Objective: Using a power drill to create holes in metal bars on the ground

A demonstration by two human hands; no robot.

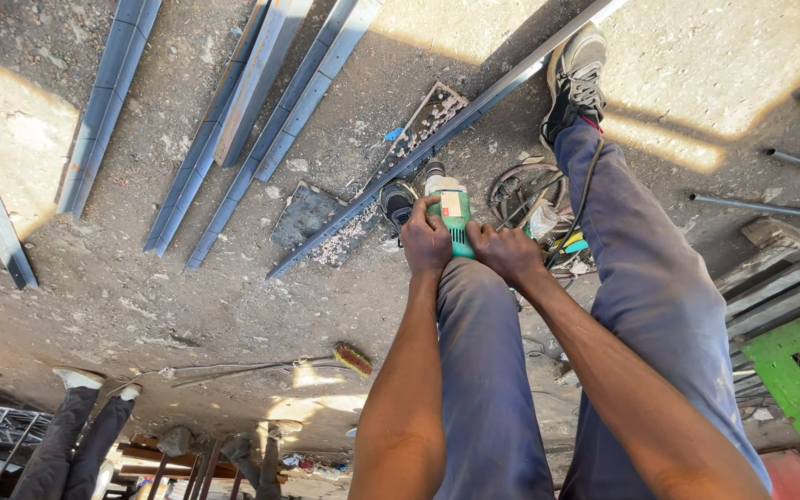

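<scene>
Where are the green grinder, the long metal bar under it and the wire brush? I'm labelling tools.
Green grinder (456, 225), head view, on its green body.
Long metal bar (474, 105), head view, mid-length.
Wire brush (354, 358), head view, on its bristles.

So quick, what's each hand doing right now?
Left hand: closed on the green angle grinder.
Right hand: closed on the same grinder.
</scene>
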